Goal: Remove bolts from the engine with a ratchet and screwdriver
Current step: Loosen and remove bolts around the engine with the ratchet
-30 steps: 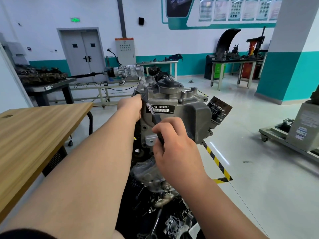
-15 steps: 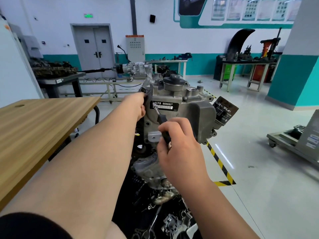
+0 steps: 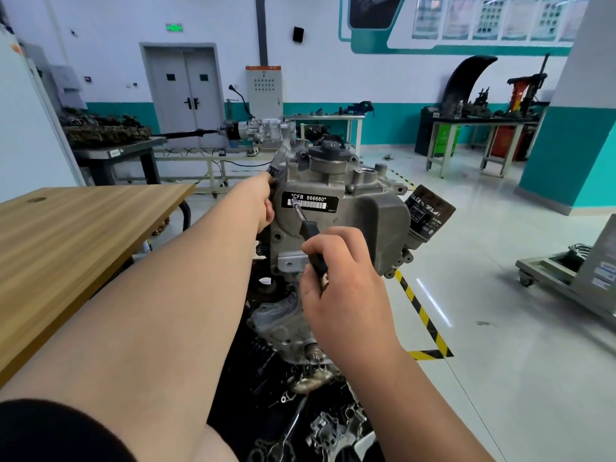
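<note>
Engine point(image 3: 366, 228), grey cast metal, stood upright, black cap point(image 3: 330, 150) on top, black label point(image 3: 310, 201) reading CFB 666660 on its near face, screwdriver point(image 3: 308, 231), black handle and steel shank, slanted up-left, tip lay over the label, handle gripped in right hand point(image 3: 346, 281).

Engine point(image 3: 366, 215) is bare grey cast metal. Its label point(image 3: 310, 202) is black with white text and a white barcode. Screwdriver point(image 3: 313, 251): black handle, silver shaft. Oil filter point(image 3: 430, 208) black. Table point(image 3: 66, 235) is light brown woodgrain. Floor tape point(image 3: 421, 311) has yellow/black diagonal stripes. Wall point(image 3: 383, 118) is white over a teal band. Sleeve point(image 3: 50, 431) black.
</note>
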Available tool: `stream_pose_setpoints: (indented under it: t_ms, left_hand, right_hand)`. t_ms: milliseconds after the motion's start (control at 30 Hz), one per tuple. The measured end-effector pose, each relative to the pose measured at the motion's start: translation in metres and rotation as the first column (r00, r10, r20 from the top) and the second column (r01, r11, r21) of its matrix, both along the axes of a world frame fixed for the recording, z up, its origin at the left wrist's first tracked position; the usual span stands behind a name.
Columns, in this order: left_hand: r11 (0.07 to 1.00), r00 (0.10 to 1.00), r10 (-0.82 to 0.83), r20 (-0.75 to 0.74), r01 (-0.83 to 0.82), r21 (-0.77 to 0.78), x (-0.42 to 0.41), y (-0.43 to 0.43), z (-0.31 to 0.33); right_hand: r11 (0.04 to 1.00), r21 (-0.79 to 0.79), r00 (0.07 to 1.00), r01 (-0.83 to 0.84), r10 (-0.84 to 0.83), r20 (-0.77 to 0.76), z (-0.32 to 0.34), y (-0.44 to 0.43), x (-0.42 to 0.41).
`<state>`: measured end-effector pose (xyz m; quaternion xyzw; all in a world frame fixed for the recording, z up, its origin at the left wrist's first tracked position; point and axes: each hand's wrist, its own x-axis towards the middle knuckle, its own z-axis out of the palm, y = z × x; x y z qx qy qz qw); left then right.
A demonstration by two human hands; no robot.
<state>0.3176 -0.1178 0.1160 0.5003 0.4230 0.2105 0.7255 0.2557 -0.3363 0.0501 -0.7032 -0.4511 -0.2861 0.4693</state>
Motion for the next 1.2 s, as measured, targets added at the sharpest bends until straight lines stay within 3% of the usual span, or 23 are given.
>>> stream_pose_setpoints:
  t_ms: [267,567,767,933,1100,1200]
  left_hand:
    - [0.986,0.996,0.072,-0.057,-0.063,0.152,0.003,0.003,-0.003]
    - [0.996,1.000,-0.010,0.007,0.010,0.083,0.003,0.005,-0.003]
    - [0.992,0.999,0.017,-0.052,-0.010,0.126,0.001,0.000,-0.001]
    - [0.983,0.992,0.110,-0.054,-0.101,0.152,0.002,0.000,-0.003]
    - [0.922,0.972,0.234,0.019,-0.228,0.312,0.004,0.002,-0.009]
    - [0.938,0.977,0.212,0.034,-0.213,0.272,0.005,0.003,-0.006]
  right_hand:
    - [1.000,0.008,1.000,0.001,-0.001,-0.015,-0.004,0.002,0.000]
    - [1.000,0.005,0.998,-0.019,0.019,-0.054,-0.006,0.000,0.003]
    - [1.000,0.009,0.997,-0.028,0.029,-0.072,-0.009,-0.001,0.003]
    - [0.999,0.017,0.996,-0.040,0.042,-0.077,-0.011,0.001,0.004]
    - [0.999,0.036,0.998,-0.031,0.033,-0.059,-0.013,0.001,0.007]
    - [0.999,0.041,0.997,-0.036,0.038,-0.060,-0.014,0.002,0.007]
